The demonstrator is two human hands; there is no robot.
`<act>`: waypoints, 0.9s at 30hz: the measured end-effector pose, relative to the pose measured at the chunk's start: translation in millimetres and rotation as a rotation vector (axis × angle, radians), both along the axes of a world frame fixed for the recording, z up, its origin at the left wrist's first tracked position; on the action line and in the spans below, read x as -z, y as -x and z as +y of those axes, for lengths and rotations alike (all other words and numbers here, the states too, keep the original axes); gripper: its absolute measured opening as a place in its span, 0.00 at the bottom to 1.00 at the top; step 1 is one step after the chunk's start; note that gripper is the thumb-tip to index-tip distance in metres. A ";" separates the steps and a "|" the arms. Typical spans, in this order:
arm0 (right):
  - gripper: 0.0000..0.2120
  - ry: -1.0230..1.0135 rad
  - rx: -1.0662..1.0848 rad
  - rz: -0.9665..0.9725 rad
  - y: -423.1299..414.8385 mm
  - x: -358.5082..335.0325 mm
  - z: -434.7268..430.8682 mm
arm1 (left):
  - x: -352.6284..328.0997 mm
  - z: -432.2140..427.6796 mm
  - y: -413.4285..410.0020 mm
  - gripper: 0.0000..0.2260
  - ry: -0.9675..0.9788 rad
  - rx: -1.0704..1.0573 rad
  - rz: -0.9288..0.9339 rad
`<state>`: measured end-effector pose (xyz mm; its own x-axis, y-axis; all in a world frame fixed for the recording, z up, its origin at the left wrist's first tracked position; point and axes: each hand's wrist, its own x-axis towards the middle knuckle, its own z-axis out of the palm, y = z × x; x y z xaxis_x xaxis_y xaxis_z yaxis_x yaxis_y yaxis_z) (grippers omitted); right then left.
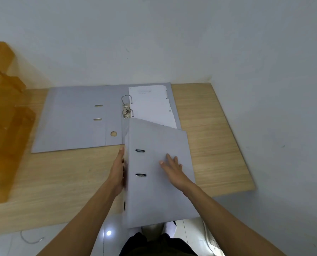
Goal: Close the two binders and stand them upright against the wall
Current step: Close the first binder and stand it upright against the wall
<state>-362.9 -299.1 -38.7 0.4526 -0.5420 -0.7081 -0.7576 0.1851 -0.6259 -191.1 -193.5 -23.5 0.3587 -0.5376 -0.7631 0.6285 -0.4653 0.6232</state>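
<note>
Two grey lever-arch binders lie on a light wooden table. The far binder is spread open flat near the wall, its metal rings up and white paper on its right half. The near binder is closed, lies flat, overlaps the open one's lower right corner and hangs over the table's front edge. My left hand grips its spine edge on the left. My right hand rests flat on its cover, fingers spread.
An orange-brown wooden piece stands along the table's left side. The table's right edge runs close to a side wall. Below the front edge is a glossy tiled floor with a thin wire loop.
</note>
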 end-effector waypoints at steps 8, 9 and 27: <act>0.43 0.032 0.409 -0.207 5.7 -18.6 -17.7 | -59.1 -51.5 19.7 0.25 0.255 0.502 0.184; 0.45 0.009 0.407 -0.236 11.0 -15.9 -23.4 | -63.8 -56.6 21.6 0.26 0.268 0.530 0.169; 0.46 0.434 0.072 -0.536 76.7 -167.0 -159.0 | -117.6 -206.7 59.9 0.36 0.648 0.992 -0.533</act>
<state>-439.6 -458.1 128.2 0.6316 -0.7676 -0.1092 -0.3187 -0.1287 -0.9391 -251.0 -400.2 94.2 -0.2251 -0.9622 -0.1531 -0.2016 -0.1077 0.9735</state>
